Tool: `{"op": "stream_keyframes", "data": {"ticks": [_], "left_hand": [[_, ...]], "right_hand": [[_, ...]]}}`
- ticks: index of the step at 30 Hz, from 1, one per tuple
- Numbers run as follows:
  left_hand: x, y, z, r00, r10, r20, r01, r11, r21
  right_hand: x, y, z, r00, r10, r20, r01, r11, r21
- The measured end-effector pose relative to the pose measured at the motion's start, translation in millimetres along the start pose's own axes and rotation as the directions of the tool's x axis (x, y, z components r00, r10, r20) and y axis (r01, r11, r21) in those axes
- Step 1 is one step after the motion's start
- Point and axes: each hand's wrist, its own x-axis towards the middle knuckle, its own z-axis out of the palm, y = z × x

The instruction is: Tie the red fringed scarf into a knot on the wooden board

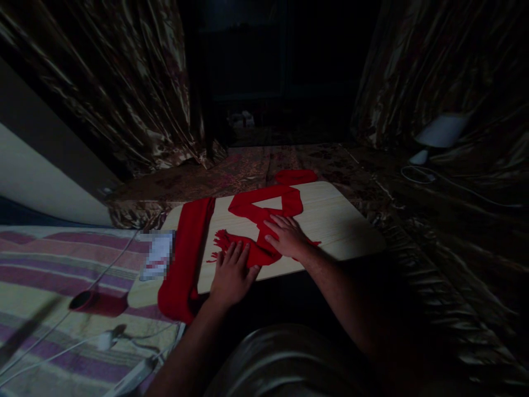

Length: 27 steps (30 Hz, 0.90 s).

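A pale wood-grain table (347, 220) is topped by a fringed red fabric scarf (248, 211), loop laid out far-side; its middle's kinda covered by the right hand (289, 237), near-left end by the left hand (232, 273), fingers apart.

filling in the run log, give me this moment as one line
left hand: open, on red scarf by fringe | right hand: open, on same scarf | table: beneath scarf
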Motion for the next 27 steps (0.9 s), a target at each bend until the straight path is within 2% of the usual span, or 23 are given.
{"op": "stream_keyframes", "data": {"ticks": [3,8,13,17,19,21,23,25,27], "left_hand": [[1,3,5.6,1.0,-0.013,0.027,0.01,0.995,0.104],[1,3,4.7,0.998,-0.019,0.061,0.01,0.991,0.136],[2,3,4.3,0.997,-0.034,0.072,0.027,0.995,0.098],[4,-1,0.2,0.993,-0.065,0.096,0.068,0.997,-0.026],[10,-3,-7.1,0.994,-0.098,0.056,0.105,0.987,-0.119],[22,-5,-17.5,0.989,-0.132,-0.063,0.117,0.973,-0.2],[42,-7,-28.2,0.972,-0.155,-0.179,0.1,0.954,-0.283],[68,-12,-35.6,0.982,-0.127,-0.142,0.066,0.928,-0.367],[99,-19,-36.7,0.995,-0.049,-0.085,0.013,0.925,-0.379]], "right_hand": [[-1,-3,-4,1.0,0.011,0.012,-0.01,1.0,-0.014],[-2,-10,-9,0.999,0.022,0.048,-0.02,0.999,-0.044],[-7,-20,-17,0.995,0.051,0.091,-0.048,0.998,-0.041],[-2,-20,-35,0.982,0.037,0.185,-0.051,0.996,0.073],[9,-9,-47,0.982,0.084,0.169,-0.11,0.982,0.154],[25,12,-56,0.976,0.199,0.089,-0.213,0.96,0.184],[42,37,-61,0.955,0.297,0.002,-0.295,0.947,0.125],[60,61,-61,0.938,0.347,-0.024,-0.345,0.937,0.057],[75,79,-57,0.939,0.343,0.02,-0.344,0.939,0.01]]}}
